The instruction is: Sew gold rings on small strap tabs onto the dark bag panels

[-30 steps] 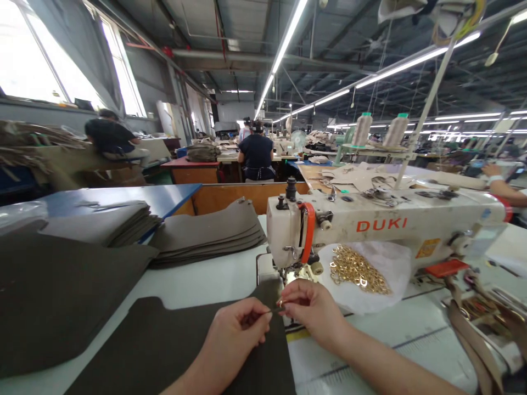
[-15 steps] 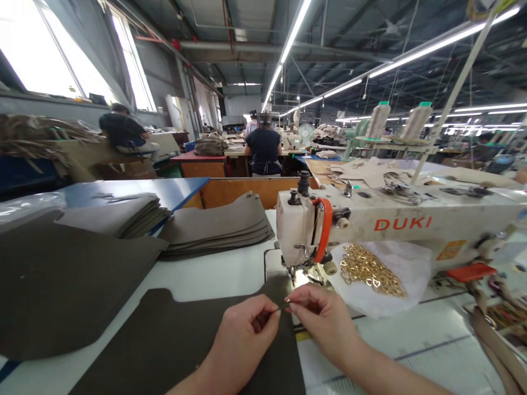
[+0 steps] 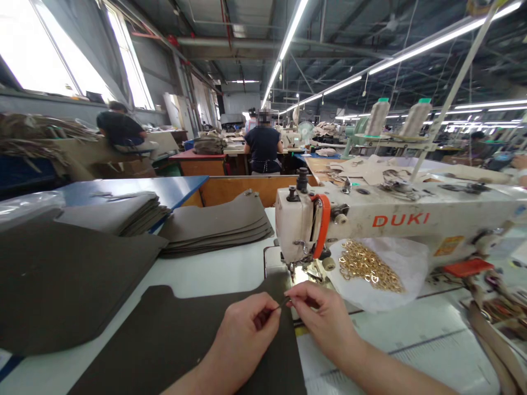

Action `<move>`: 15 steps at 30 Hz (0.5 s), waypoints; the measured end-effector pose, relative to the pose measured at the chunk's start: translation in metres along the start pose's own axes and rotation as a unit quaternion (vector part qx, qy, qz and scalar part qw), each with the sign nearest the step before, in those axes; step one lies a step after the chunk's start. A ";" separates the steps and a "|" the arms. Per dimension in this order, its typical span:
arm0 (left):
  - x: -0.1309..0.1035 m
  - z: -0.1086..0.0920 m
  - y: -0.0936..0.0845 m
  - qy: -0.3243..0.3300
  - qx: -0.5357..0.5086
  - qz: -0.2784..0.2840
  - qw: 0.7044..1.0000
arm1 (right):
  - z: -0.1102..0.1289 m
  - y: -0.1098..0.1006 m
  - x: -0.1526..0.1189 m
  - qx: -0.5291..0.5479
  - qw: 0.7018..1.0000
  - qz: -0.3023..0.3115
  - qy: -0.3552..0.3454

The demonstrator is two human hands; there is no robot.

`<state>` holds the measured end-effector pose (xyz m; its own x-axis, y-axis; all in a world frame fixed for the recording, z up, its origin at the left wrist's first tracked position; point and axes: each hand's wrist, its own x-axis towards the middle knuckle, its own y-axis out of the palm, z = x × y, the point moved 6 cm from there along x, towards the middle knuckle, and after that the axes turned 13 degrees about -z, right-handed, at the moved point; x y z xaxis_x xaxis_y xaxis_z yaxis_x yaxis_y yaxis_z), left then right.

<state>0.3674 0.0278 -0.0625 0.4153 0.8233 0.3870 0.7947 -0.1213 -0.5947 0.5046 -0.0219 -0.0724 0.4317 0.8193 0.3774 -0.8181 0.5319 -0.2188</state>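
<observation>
A narrow dark strip (image 3: pixel 282 303) bridges the small gap between my hands, bent in a slight curve. My left hand (image 3: pixel 247 334) pinches one end, its other fingers curled in. At the opposite end, the thumb and forefinger of my right hand (image 3: pixel 321 312) are closed on it; whether they also hold a metal ring is too small to tell. Below both hands lies a dark grey-brown panel (image 3: pixel 193 323), its far edge reaching the needle area of a sewing machine (image 3: pixel 297 225). Gold D-shaped rings (image 3: pixel 368 266) are heaped on a white plastic bag (image 3: pixel 418 263) right of my right hand.
Stacked dark panels (image 3: pixel 218 219) lie behind the work, and a large panel (image 3: pixel 74 285) covers the left side. Ruler markings (image 3: pixel 424 343) run along the tabletop at right, near tan straps (image 3: pixel 488 340). Thread cones (image 3: pixel 376 118) stand behind the machine. Co-workers (image 3: pixel 263 145) sit farther off.
The strip between my fingertips now bends more, and a gold glint at my right fingertips no longer shows. Both hands stay almost in place; the view has shifted slightly.
</observation>
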 end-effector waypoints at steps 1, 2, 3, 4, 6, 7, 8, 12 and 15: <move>0.000 0.000 0.001 0.000 -0.003 0.002 1.000 | 0.000 0.000 0.000 -0.012 1.000 -0.002 -0.010; -0.001 -0.001 0.001 0.000 -0.006 0.006 1.000 | 0.001 0.000 0.000 -0.026 0.999 -0.005 -0.022; -0.001 -0.001 0.002 -0.003 -0.009 0.011 1.000 | 0.002 0.000 0.000 -0.041 0.998 -0.008 -0.037; -0.001 -0.002 0.003 -0.007 -0.012 0.014 1.000 | 0.004 0.001 0.000 -0.055 0.997 -0.009 -0.056; 0.000 -0.002 0.005 -0.021 -0.023 0.016 0.999 | 0.010 0.003 -0.002 -0.076 0.992 -0.005 -0.097; 0.000 -0.001 0.005 -0.031 -0.032 0.016 0.999 | 0.013 0.005 -0.003 -0.081 0.990 -0.001 -0.114; 0.001 0.000 0.005 -0.043 -0.042 0.016 0.998 | 0.015 0.006 -0.005 -0.081 0.989 0.006 -0.123; 0.004 0.012 0.009 -0.116 -0.109 0.046 0.986 | 0.007 0.008 -0.007 -0.016 0.999 0.040 -0.021; 0.004 0.019 0.013 -0.157 -0.174 0.088 0.968 | -0.010 0.008 -0.007 0.083 0.988 0.059 0.115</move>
<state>0.3712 0.0397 -0.0825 0.4462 0.8943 0.0347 0.8478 -0.4099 -0.3365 0.4987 -0.0214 -0.0857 0.3882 0.9110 0.1393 -0.9109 0.4023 -0.0921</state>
